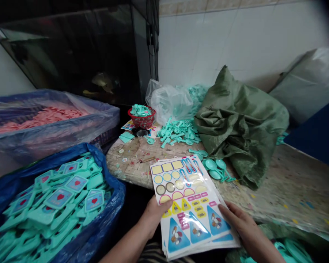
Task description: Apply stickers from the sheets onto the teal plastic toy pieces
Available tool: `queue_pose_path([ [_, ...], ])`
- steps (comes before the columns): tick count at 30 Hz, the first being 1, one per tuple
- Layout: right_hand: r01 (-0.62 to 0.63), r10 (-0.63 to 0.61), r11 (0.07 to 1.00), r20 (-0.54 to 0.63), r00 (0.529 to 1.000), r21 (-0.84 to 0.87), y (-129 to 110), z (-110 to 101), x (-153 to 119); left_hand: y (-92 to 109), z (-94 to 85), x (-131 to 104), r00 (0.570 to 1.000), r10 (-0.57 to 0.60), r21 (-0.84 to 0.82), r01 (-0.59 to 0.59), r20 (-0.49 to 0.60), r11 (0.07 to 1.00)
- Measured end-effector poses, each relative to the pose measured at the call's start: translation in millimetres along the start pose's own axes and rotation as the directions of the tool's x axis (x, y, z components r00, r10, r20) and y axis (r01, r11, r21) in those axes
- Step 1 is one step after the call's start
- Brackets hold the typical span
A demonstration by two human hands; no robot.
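A stack of glossy sticker sheets (193,204) with yellow shapes, thermometers and blue triangles is held low in front of me, its far end over the table's edge. My left hand (155,215) grips the stack's left side, thumb on top and the other fingers hidden beneath. On the right side, my right hand (241,221) holds the stack's edge between thumb and fingers. Beyond the sheets, turquoise plastic spoons (216,168) and a heap of turquoise pieces (179,131) lie on the stained table (137,159).
A blue-lined bin (117,186) of turquoise pieces with heart stickers stands at left, a plastic-covered basket (104,113) of pink pieces behind. A red basket (142,121), clear bag (168,102) and green sack (241,120) are on the table. More turquoise pieces (293,250) lie bottom right.
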State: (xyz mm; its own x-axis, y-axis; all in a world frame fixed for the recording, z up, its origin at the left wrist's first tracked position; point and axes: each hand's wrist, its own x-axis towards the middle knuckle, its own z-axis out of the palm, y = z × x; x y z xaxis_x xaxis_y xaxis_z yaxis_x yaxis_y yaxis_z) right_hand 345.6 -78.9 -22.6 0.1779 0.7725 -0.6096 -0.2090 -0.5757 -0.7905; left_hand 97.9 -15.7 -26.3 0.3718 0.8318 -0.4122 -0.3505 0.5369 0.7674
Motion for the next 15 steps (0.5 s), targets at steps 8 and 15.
queue_pose_path([
  [8, 0.008, -0.007, 0.970, 0.006, 1.000, -0.243, -8.2, 3.9, 4.9, -9.3, 2.4, 0.9, 0.999, -0.028, -0.191, 0.022, -0.028, 0.981],
  [15, 0.202, -0.176, 0.916, 0.103, 0.979, -0.346, -27.2, 17.5, 3.1, -7.0, 11.0, -3.7, 1.000, -0.012, -0.277, 0.010, -0.004, 0.961],
])
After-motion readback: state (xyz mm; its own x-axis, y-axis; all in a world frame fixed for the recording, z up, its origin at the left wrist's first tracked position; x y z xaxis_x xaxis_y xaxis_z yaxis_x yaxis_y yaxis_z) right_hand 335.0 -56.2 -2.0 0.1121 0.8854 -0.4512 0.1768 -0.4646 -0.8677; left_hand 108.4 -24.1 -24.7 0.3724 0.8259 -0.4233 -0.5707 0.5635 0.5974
